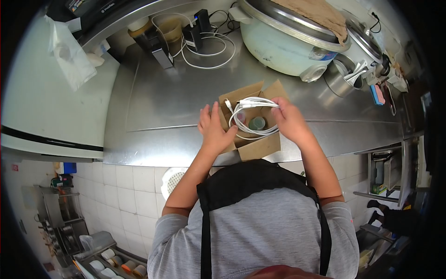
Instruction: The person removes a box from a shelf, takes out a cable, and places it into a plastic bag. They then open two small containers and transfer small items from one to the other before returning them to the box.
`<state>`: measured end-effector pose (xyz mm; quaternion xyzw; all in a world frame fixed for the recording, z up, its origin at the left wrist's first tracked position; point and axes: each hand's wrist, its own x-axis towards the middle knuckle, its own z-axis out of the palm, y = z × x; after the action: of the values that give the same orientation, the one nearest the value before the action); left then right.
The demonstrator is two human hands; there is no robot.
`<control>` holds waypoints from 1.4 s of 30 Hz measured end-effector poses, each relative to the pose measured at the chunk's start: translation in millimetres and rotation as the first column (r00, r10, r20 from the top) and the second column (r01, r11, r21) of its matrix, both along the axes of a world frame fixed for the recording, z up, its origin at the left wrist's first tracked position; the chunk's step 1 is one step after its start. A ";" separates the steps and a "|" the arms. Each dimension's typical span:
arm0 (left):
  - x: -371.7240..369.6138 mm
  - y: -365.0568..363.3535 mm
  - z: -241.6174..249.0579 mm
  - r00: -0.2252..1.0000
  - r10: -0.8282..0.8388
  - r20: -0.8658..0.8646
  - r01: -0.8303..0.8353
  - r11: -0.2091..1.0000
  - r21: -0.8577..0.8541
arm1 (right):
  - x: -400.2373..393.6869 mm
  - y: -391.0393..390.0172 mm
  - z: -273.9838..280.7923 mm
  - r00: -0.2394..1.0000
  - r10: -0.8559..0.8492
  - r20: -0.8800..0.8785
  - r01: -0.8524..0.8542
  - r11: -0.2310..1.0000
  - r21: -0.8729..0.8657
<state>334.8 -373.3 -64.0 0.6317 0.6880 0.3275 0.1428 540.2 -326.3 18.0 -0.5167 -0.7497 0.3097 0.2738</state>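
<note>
An open cardboard box (260,149) stands on the steel counter in front of me, its flaps folded outward. My right hand (290,122) pinches a coiled white cable (260,101) over the box's opening. One connector of the cable sticks up toward the left flap. At the box's left side is my left hand (214,129), with its thumb over the edge and its fingers outside. Inside the box, below the coil, I see a small round container with a green part (257,123) and something reddish, partly hidden by the cable.
On the steel counter (172,102), a large pale green cooker (278,46) stands at the back right, beside a metal pot (341,80) with utensils. Black chargers (192,37) with white cords lie at the back left. A white cabinet (51,102) borders the left.
</note>
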 end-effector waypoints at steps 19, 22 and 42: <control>22.6 2.2 68.6 0.240 -0.356 0.903 0.464 0.859 0.216 | 33.2 1.9 10.4 0.717 -0.266 -0.644 -0.185 0.819 -0.544; 25.4 6.6 68.7 0.144 -0.249 0.958 0.325 0.926 0.192 | 38.0 1.8 10.3 0.855 -0.186 -0.485 -0.082 0.874 -0.479; 5.8 14.2 69.6 -0.020 -0.287 0.958 0.184 0.941 0.285 | 65.5 5.7 -3.4 0.613 -0.214 -0.761 -0.203 0.888 -0.413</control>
<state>340.6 -359.1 5.6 0.3354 0.2634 0.6688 0.6089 605.7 -320.6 14.5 -0.3785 -0.4539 0.6724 0.4457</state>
